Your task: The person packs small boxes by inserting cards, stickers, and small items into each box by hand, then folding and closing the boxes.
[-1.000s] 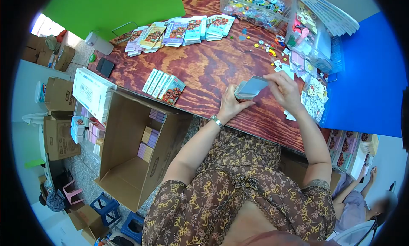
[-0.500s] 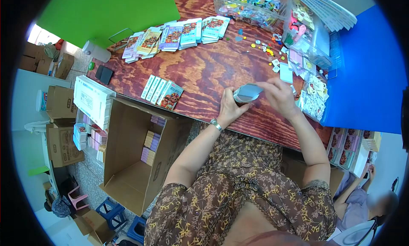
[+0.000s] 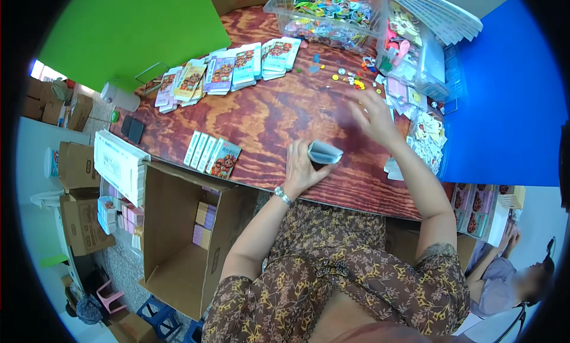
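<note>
My left hand [image 3: 298, 169] is closed around a small, pale card box [image 3: 325, 151] near the table's front edge, its open end facing up. My right hand [image 3: 375, 118] hovers over the table to the right, its fingers blurred but apart, with nothing visible in them. Small colourful buttons and trinkets [image 3: 356, 83] lie just beyond its fingertips. Left of my left hand, several printed small boxes [image 3: 212, 155] stand in a row. Farther back, flat printed box sleeves [image 3: 242, 65] are fanned out in stacks.
Clear bins of colourful trinkets [image 3: 325, 16] stand at the back. White cut-out pieces [image 3: 426, 142] are heaped at the right, before a blue panel [image 3: 504, 105]. An open carton [image 3: 175, 272] sits below the table's left side. Another person [image 3: 499, 277] sits at lower right.
My right hand has moved away from the box's opening, back toward the small trinkets. The left hand still holds the box, now tipped a little differently. The whole view has shifted slightly.
</note>
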Demonstrator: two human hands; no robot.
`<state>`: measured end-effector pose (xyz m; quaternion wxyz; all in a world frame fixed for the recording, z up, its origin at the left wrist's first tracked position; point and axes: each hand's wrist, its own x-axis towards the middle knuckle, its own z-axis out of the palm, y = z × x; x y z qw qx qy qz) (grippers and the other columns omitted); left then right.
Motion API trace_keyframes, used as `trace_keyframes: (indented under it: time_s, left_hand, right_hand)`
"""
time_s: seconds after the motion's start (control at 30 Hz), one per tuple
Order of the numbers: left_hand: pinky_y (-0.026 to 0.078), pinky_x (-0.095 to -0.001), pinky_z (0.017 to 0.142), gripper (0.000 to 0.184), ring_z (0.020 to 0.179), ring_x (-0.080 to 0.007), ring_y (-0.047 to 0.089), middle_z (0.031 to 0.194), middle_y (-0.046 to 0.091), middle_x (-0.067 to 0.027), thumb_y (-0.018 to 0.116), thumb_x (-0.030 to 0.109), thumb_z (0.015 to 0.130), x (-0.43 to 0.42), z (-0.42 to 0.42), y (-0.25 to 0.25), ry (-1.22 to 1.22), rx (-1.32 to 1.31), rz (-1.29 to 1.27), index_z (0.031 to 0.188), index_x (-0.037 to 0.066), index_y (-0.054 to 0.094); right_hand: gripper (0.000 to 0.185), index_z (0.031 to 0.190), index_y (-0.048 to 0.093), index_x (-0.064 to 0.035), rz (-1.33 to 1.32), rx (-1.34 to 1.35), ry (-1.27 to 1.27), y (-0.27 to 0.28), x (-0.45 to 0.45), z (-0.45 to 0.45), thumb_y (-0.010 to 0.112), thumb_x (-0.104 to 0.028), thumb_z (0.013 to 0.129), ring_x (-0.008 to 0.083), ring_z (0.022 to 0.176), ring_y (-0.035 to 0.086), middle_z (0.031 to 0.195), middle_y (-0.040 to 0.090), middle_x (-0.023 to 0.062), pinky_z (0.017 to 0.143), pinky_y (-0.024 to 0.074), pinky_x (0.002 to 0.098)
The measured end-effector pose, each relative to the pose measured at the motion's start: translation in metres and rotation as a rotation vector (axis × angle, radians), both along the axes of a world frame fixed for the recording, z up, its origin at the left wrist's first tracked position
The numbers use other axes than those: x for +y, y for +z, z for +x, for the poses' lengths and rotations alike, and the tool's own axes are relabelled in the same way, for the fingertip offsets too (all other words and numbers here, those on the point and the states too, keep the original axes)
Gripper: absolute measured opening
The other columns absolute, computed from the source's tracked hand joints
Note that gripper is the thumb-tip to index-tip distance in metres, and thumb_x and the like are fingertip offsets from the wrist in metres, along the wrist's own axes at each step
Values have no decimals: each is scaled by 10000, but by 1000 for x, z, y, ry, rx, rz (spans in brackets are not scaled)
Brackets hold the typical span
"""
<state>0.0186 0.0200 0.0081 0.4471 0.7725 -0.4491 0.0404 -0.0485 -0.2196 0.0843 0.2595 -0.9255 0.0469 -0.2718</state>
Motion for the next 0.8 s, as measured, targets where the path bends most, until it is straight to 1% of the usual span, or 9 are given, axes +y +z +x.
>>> trace_keyframes:
  time_s: [0.03, 0.13, 0.23, 0.33, 0.47, 0.5, 0.6, 0.73, 0.8]
  left_hand:
    - [455, -451, 877, 757, 1008, -355, 534, 1100, 539, -194, 910, 321, 646, 1, 1, -6, -17, 42, 1, 1177, -7, 480]
    - [479, -453, 895, 822, 1041, -379, 565, 1126, 546, -211, 892, 264, 655, 7, -1, -7, 0, 145, 22, 1272, -29, 434]
    - [509, -453, 885, 865, 1060, -390, 595, 1181, 539, -235, 885, 239, 650, 10, 1, -13, -2, 220, 20, 1319, -27, 404]
    - [511, -451, 884, 865, 1051, -381, 598, 1190, 533, -236, 882, 237, 654, 10, 3, -14, -10, 142, 23, 1325, -25, 403]
    - [514, -449, 884, 887, 1053, -378, 602, 1197, 529, -240, 880, 241, 663, 10, 2, -12, -22, 198, 40, 1345, -16, 375]
    - [525, -445, 858, 892, 1024, -375, 618, 1195, 527, -240, 882, 249, 672, 11, 1, -13, -8, 220, 43, 1351, -13, 365]
    - [538, -439, 819, 885, 981, -367, 636, 1179, 532, -235, 882, 253, 682, 11, -2, -12, -22, 334, -13, 1350, -14, 367]
    - [543, -437, 777, 872, 945, -363, 644, 1128, 548, -226, 878, 266, 692, 11, 0, -19, -56, 210, 42, 1338, -25, 370]
    - [503, -477, 930, 875, 1036, -400, 613, 1150, 546, -241, 869, 260, 678, 11, 2, -14, -64, 185, 61, 1339, -30, 375]
  right_hand:
    - [386, 1260, 612, -56, -11, 126, -109, -12, -19, 16, 653, -232, 919, 386, 1115, 570, 1186, 608, 200, 946, 471, 441]
    - [473, 1294, 590, -39, -199, 108, -371, -58, -71, 64, 656, -316, 915, 447, 1191, 523, 1303, 554, 250, 1008, 451, 466]
    - [531, 1301, 590, -42, -188, 209, -501, -90, -110, 94, 655, -391, 906, 476, 1230, 494, 1348, 523, 279, 1045, 434, 488]
    - [523, 1281, 602, -44, -298, 297, -554, -113, -109, 106, 645, -412, 912, 452, 1232, 502, 1352, 519, 271, 1026, 444, 500]
    - [460, 1225, 620, -67, -272, 237, -341, -104, -65, 109, 645, -401, 910, 432, 1184, 526, 1291, 561, 240, 981, 474, 511]
    - [454, 1283, 602, -90, -137, 361, -288, -86, -46, 111, 615, -382, 936, 426, 1206, 505, 1308, 562, 208, 1033, 426, 505]
    - [430, 1293, 582, -118, -249, 268, -188, -53, -26, 124, 630, -326, 919, 390, 1145, 557, 1268, 585, 191, 954, 491, 502]
    - [438, 1306, 560, -61, -149, 274, -158, -68, -53, 196, 614, -268, 924, 379, 1189, 552, 1289, 585, 191, 976, 487, 480]
    - [456, 1320, 542, -30, -213, 294, -143, -85, -64, 230, 608, -249, 926, 380, 1217, 544, 1314, 580, 187, 995, 481, 467]
